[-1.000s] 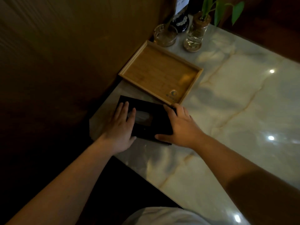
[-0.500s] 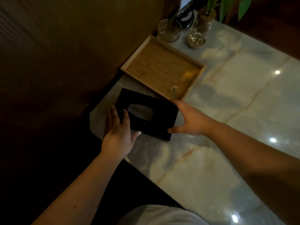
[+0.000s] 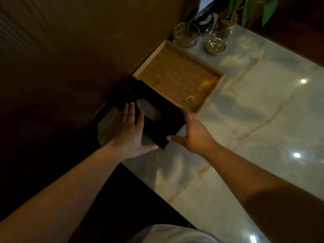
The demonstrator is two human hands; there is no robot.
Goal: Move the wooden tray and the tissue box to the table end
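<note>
One tissue box, one wooden tray, two glass vessels

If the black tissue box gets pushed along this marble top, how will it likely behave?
The tissue box looks rigid and flat-bottomed, so it should slide, not roll or tip. The glossy table probably gives little friction. Its far edge seems to meet the tray, which may shift too.

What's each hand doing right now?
Left hand: open, flat on the tissue box.
Right hand: open, against the box's right side, no closed grip.
</note>
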